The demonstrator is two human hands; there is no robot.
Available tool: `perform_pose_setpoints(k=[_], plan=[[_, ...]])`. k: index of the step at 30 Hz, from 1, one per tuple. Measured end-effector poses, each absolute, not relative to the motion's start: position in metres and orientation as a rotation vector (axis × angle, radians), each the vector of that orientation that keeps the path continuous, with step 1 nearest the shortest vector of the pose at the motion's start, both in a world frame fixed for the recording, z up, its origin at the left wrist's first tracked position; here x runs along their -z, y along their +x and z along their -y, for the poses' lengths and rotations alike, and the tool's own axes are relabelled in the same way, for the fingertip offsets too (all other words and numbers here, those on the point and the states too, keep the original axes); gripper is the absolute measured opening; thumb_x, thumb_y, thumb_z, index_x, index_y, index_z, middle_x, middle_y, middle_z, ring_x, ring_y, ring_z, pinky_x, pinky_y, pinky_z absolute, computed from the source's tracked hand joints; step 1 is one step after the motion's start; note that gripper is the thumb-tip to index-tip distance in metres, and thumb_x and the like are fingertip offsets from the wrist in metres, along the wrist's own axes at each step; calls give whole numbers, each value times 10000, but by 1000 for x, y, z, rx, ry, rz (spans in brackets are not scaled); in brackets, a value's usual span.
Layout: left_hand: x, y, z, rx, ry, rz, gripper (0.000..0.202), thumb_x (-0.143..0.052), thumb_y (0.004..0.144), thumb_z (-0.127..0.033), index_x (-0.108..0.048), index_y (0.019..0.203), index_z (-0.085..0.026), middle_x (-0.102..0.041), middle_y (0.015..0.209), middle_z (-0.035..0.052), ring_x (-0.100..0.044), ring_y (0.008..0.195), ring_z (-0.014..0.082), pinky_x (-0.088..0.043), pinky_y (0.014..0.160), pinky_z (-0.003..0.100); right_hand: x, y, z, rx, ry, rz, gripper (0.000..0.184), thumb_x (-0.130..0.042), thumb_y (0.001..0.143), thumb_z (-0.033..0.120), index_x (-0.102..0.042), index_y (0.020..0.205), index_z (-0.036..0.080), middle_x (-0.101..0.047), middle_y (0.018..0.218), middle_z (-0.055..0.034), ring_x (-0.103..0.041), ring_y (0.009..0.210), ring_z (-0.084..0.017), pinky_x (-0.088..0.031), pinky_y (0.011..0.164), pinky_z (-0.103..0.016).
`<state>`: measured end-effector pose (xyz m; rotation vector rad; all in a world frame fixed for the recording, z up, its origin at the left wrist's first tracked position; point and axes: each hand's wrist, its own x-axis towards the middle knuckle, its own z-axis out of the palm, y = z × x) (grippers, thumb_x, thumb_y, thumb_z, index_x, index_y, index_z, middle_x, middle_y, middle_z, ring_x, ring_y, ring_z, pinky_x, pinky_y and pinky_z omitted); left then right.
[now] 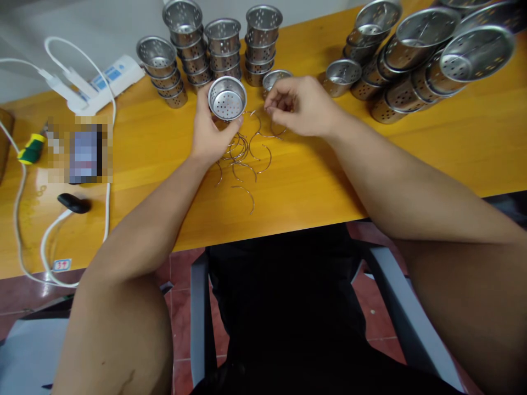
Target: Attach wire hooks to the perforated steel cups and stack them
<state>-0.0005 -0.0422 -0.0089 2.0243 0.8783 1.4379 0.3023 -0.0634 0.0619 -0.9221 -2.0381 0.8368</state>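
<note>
My left hand [209,129] grips a small perforated steel strainer cup [227,99], tilted so its open mouth faces me. My right hand [302,105] hovers just right of it, fingers curled in a pinch on a thin curved wire [257,118] that I can barely make out. Below both hands a loose pile of thin wire handles [242,159] lies on the yellow wooden table [308,181]. A single strainer cup [275,78] stands just behind my right hand.
Stacks of strainer cups [224,46] stand at the back. A bigger heap of cups [415,55] lies on its side at the back right. At left are a white power strip [107,79] with cables, a screwdriver [31,149] and a black object [74,203].
</note>
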Motion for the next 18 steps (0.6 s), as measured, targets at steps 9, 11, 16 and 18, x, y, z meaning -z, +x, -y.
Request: perform_pose_setpoints(k=[9, 11, 16, 18], plan=[[1, -3, 51, -1484, 2069, -1050, 944, -952, 888, -700, -491, 1711, -665, -802, 1553, -15, -601, 1664, 443, -458, 1438, 827, -60, 296, 69, -853, -803, 1880, 340, -972, 976, 558, -793, 1144, 322, -733, 968, 30, -624, 705, -168, -496, 675, -376], [-2, -3, 54, -1500, 2099, -1002, 940, -1003, 900, -756, -529, 1691, -573, -778, 1566, 23, -568, 1671, 428, -446, 1436, 786, -57, 294, 65, -843, -770, 1859, 383, -943, 1015, 636, -774, 1109, 305, -735, 939, 27, -614, 657, -162, -490, 628, -391], [-8, 0, 60, -1380, 2127, -956, 940, -994, 917, -967, -562, 1558, -430, -772, 1452, 47, -446, 1741, 394, -454, 1410, 709, -57, 290, 64, -810, -690, 1814, 389, -972, 1045, 626, -790, 1058, 283, -706, 866, 13, -556, 651, -168, -419, 626, -387], [-5, 1, 58, -1402, 2068, -966, 980, -965, 909, -1028, -523, 1554, -437, -778, 1471, 0, -488, 1680, 350, -448, 1436, 693, -58, 289, 66, -779, -655, 1804, 308, -967, 1075, 542, -822, 1077, 270, -697, 864, 5, -539, 703, -174, -382, 669, -371]])
